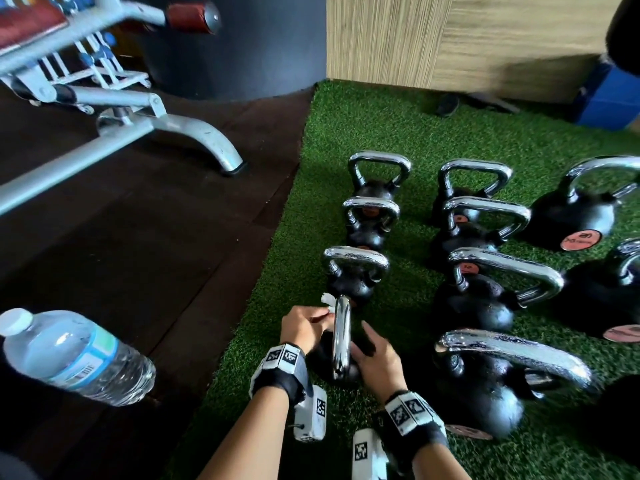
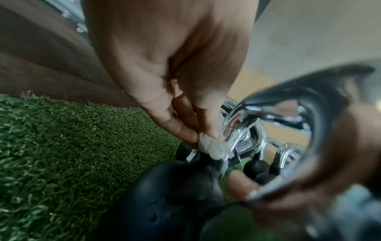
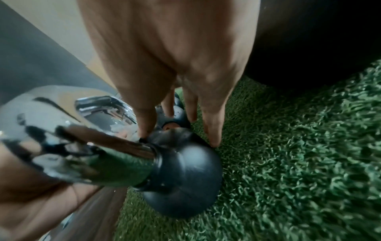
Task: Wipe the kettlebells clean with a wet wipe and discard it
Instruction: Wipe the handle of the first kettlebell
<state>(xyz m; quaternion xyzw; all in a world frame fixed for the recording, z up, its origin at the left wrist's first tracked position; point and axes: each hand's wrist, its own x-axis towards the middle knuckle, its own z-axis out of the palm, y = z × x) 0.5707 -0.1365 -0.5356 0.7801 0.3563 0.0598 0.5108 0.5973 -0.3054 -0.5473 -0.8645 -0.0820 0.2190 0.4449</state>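
Several black kettlebells with chrome handles stand in rows on green turf (image 1: 398, 133). The nearest small kettlebell (image 1: 341, 344) of the left row sits between my hands. My left hand (image 1: 323, 318) pinches a crumpled white wet wipe (image 1: 327, 301) against the far end of its chrome handle. In the left wrist view the wet wipe (image 2: 208, 146) sits between fingertips (image 2: 185, 135) and chrome handle (image 2: 243, 130). My right hand (image 1: 367, 344) rests with straight fingers (image 3: 212, 127) on the black body (image 3: 185, 171).
A clear water bottle (image 1: 76, 355) lies at the lower left over dark flooring. A grey bench frame (image 1: 166, 126) stands at the upper left. A larger kettlebell (image 1: 502, 382) sits close on my right, more behind it. A blue box (image 1: 609, 98) is far right.
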